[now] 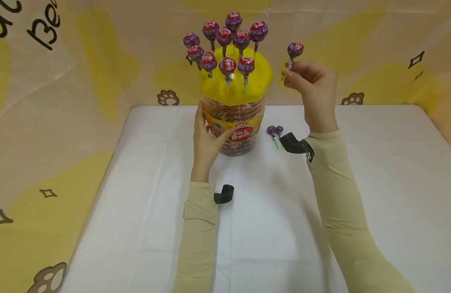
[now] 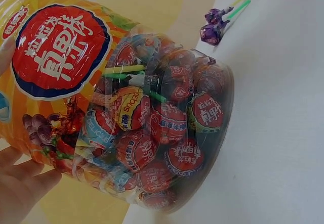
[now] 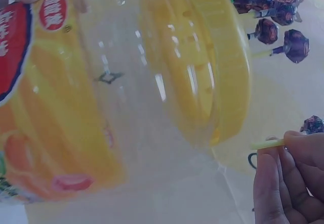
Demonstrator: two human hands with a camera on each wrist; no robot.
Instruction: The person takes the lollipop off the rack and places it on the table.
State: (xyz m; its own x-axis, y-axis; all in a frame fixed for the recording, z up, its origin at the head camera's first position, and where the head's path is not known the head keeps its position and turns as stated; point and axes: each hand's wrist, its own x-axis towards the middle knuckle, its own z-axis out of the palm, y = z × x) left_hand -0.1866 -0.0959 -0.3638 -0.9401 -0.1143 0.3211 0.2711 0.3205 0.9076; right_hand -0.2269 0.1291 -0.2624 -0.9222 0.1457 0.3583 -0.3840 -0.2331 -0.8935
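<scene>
A clear plastic candy jar (image 1: 234, 142) with a yellow lid (image 1: 260, 77) stands on the table, wrapped lollipops visible inside through its wall (image 2: 172, 128). Several purple-red lollipops (image 1: 228, 65) stick up out of the lid. My left hand (image 1: 205, 142) grips the jar's left side, thumb across the label (image 2: 61, 49). To the right of the lid, my right hand (image 1: 311, 87) pinches one lollipop (image 1: 295, 49) by its stick, ball upward. In the right wrist view the yellow stick (image 3: 267, 144) pokes out past the fingertips, apart from the lid.
Two purple-wrapped lollipops (image 1: 274, 130) lie on the white tabletop (image 1: 156, 228) just right of the jar. Behind the table hangs a yellow and cream patterned cloth (image 1: 375, 49). A black wrist mount (image 1: 293, 143) juts from the right sleeve, another (image 1: 224, 194) from the left.
</scene>
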